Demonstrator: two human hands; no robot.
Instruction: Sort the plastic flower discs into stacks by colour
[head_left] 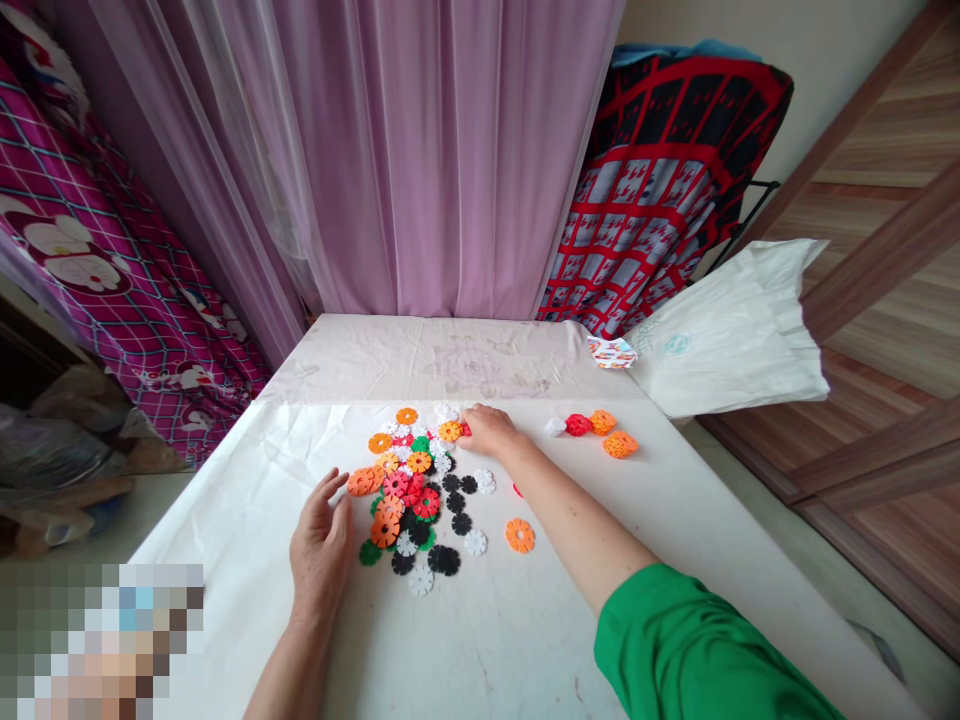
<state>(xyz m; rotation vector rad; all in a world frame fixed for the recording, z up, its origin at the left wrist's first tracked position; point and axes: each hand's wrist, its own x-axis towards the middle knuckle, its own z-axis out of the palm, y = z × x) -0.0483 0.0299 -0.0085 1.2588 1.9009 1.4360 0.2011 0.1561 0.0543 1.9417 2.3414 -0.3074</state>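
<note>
A loose pile of plastic snowflake discs (427,502), notched around the rim, lies on the table in orange, red, white, black and green. My left hand (322,535) rests at the pile's left edge, fingers apart and holding nothing, close to some orange discs (361,481). At the far side of the pile, my right hand (487,432) has its fingers closed at a red snowflake disc (466,429); the fingertips are partly hidden. Beside that hand lie a yellow-orange disc (450,431) and white discs (446,412). A single orange disc (520,535) lies apart, near my right forearm.
Joined round pieces, red (578,425), orange (619,445) and white (555,427), sit on the right of the white-covered table (465,650). A patterned paper box (612,352) and a white bag (739,335) are at the back right corner. Purple curtains (442,160) hang behind.
</note>
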